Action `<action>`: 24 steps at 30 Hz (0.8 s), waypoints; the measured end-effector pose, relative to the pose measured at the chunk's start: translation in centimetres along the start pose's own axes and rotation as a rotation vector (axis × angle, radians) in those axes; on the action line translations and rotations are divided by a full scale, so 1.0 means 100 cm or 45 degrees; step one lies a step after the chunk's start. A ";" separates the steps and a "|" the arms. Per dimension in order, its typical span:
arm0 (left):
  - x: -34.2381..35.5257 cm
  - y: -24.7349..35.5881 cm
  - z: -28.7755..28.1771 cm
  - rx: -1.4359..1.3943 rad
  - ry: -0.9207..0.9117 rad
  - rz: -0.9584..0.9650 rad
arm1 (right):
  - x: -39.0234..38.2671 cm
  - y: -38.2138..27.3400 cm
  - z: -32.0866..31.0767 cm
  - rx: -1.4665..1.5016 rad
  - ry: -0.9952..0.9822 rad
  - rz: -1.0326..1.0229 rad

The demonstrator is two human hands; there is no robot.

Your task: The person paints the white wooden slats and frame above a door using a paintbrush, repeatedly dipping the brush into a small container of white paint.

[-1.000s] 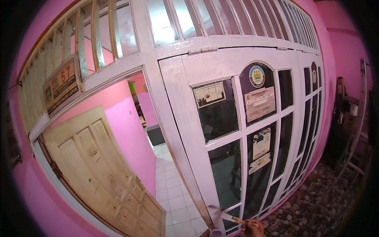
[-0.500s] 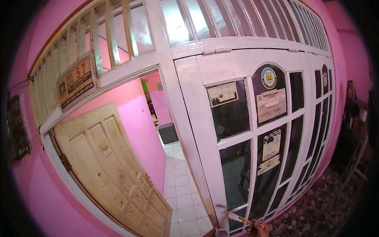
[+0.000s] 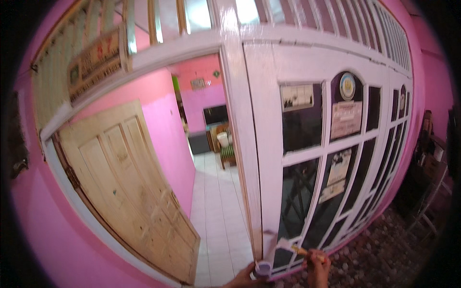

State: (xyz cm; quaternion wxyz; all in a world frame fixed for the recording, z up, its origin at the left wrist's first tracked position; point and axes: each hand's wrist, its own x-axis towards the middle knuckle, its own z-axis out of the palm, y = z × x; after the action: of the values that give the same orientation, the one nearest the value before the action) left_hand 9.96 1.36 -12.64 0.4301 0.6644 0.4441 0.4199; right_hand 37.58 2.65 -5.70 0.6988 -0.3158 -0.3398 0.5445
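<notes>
At the lower edge my right hand (image 3: 318, 266) is closed round the handle of a paintbrush (image 3: 299, 250). Its pale, whitish head points left, toward the lower part of the white door frame; I cannot tell whether it touches. Just left of it, my left hand (image 3: 244, 278) grips a small round cup (image 3: 263, 270), with a purplish-grey content showing inside its rim. A thin stick-like thing stands at the cup's edge. Above both hands rises the white wooden door (image 3: 270, 144) with dark glass panes. Part of my left hand is cut off by the picture's edge.
An unpainted wooden door (image 3: 125, 168) stands open on the left. Through the doorway are a tiled floor (image 3: 216, 201), a chair (image 3: 225, 146) and a dark cabinet (image 3: 198, 143). Pebbly ground (image 3: 365, 257) lies at lower right, near a metal rack (image 3: 427, 206).
My view has shifted, so more of the room inside shows and the white door sits further right. Both hands, with cup and brush, appear higher and more fully in the picture.
</notes>
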 end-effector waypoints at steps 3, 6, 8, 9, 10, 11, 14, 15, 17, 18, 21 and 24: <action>0.015 0.021 -0.027 0.150 -0.027 -0.066 | 0.005 -0.033 0.028 -0.240 0.052 -0.203; 0.023 0.037 -0.052 0.037 0.036 -0.019 | 0.010 -0.051 0.061 -0.373 0.034 -0.361; 0.022 0.043 -0.060 -0.015 0.151 0.059 | 0.004 -0.068 0.089 -0.449 0.027 -0.328; 0.020 0.044 -0.064 -0.033 0.223 0.118 | 0.001 -0.070 0.099 -0.491 0.010 -0.421; 0.024 0.047 -0.068 -0.022 0.218 0.137 | 0.001 -0.068 0.104 -0.536 -0.005 -0.512; 0.026 0.052 -0.073 -0.003 0.213 0.171 | -0.002 -0.067 0.107 -0.572 0.005 -0.465; 0.024 0.058 -0.083 0.065 0.175 0.211 | -0.007 -0.069 0.124 -0.710 -0.149 -0.481; 0.023 0.058 -0.086 0.054 0.178 0.197 | -0.007 -0.069 0.128 -0.720 -0.152 -0.467; 0.018 0.058 -0.091 0.079 0.223 0.198 | -0.009 -0.070 0.135 -0.901 -0.317 -0.390; 0.018 0.059 -0.095 0.065 0.218 0.186 | -0.006 -0.070 0.139 -1.000 -0.382 -0.382; 0.017 0.049 -0.101 0.054 0.234 0.215 | 0.002 -0.071 0.168 -1.228 -0.589 -0.501; 0.014 0.046 -0.107 0.024 0.224 0.201 | 0.003 -0.066 0.188 -1.315 -0.662 -0.443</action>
State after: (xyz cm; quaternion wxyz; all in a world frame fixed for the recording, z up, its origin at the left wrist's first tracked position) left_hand 1.27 3.72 -5.11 0.3489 0.6619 0.4303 0.5049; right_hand 25.80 2.92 10.40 0.4280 -0.4105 -0.7666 0.2463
